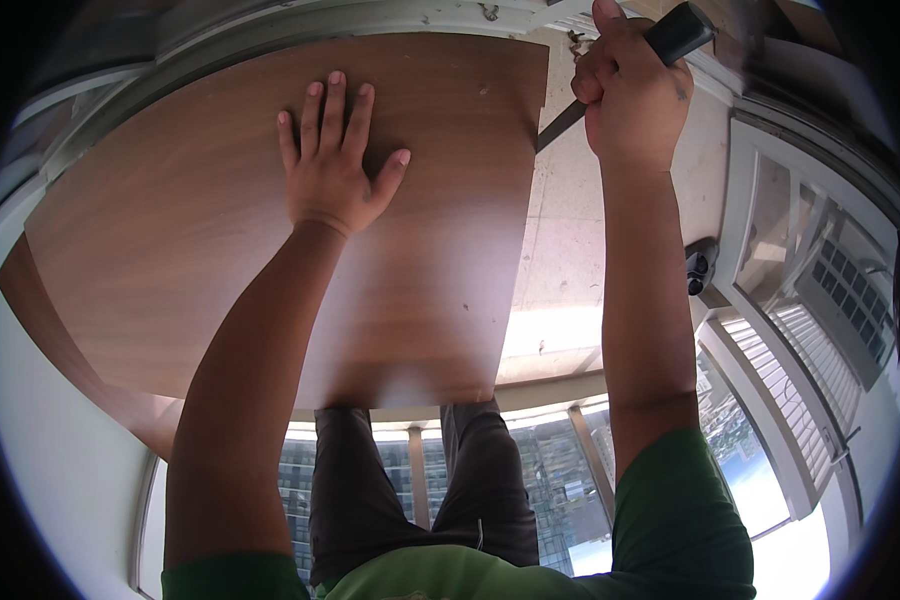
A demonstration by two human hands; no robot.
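A large brown wooden panel [420, 230] fills the left and middle of the view. My left hand [333, 170] lies flat on its upper surface, fingers spread. To the right of the panel, my right hand [635, 95] is closed round a black-handled tool [682, 34]. The tool's narrow dark shaft slants down and left to the panel's right edge, where its end meets or passes under the wood; which of these, I cannot tell. A small step shows in that edge just above the contact.
Pale floor tiles [565, 240] run along the panel's right side. A dark, rounded object [700, 265] sits on the floor beyond my right forearm, near a white-framed glass door [810, 250]. At the left is a pale wall [55, 440]. Window panes [560, 480] show behind my legs.
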